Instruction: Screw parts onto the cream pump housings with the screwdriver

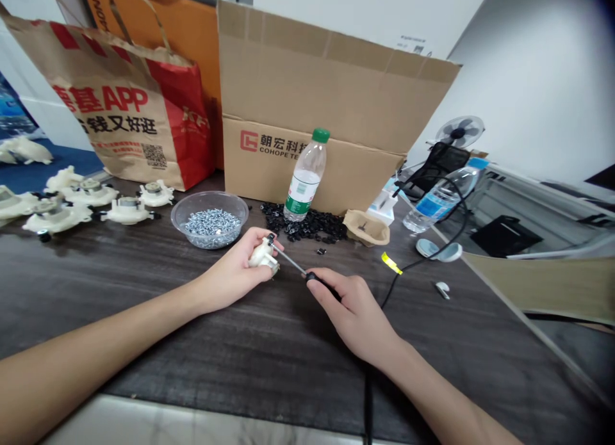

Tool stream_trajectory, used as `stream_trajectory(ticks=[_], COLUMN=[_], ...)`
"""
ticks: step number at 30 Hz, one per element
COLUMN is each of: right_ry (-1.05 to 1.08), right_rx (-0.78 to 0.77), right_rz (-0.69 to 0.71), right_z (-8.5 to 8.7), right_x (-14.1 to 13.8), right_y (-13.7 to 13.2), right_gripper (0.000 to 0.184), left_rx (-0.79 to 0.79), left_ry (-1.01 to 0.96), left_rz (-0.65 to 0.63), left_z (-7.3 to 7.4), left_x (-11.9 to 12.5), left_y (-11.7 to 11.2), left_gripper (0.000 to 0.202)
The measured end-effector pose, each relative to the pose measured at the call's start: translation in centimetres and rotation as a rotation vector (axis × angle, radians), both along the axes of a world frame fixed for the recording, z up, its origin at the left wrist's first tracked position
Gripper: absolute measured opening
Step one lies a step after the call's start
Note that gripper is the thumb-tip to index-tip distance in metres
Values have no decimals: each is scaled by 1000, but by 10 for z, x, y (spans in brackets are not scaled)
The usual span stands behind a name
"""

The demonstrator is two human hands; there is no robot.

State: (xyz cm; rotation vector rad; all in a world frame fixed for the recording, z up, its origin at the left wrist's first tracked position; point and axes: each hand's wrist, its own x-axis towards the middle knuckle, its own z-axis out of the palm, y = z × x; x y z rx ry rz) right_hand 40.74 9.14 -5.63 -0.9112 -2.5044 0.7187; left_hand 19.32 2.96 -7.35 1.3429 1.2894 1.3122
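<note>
Screwdriver (294,263), gripped in the right hand (361,312) and angled at the white part (262,257) that the left hand (231,272) clasps near the bowl (244,212), could skid into those holding fingers if the part twists under pressure or the push comes askew.

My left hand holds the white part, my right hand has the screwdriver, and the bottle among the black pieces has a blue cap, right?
Not the cap: in the head view it is green, not blue. The rest is right: your left hand holds the white part, your right hand has the screwdriver, and the bottle stands among the black pieces.
</note>
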Motion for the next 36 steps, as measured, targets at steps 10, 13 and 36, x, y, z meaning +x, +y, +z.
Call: stream_trajectory(ticks=[10,13,36], right_ry=[-25,-16,81], right_rx=[43,38,-124], right_rz=[-24,-33,-41], right_z=[1,1,1], right_x=[1,1,3], right_y=[2,2,3], right_gripper=[27,19,29], left_rx=[-88,-81,161], left_ry=[200,254,585], left_rz=[-65,-27,4], left_z=[2,-2,-6], left_x=[-7,-7,-16], left_y=[0,1,-1], left_gripper=[56,55,51])
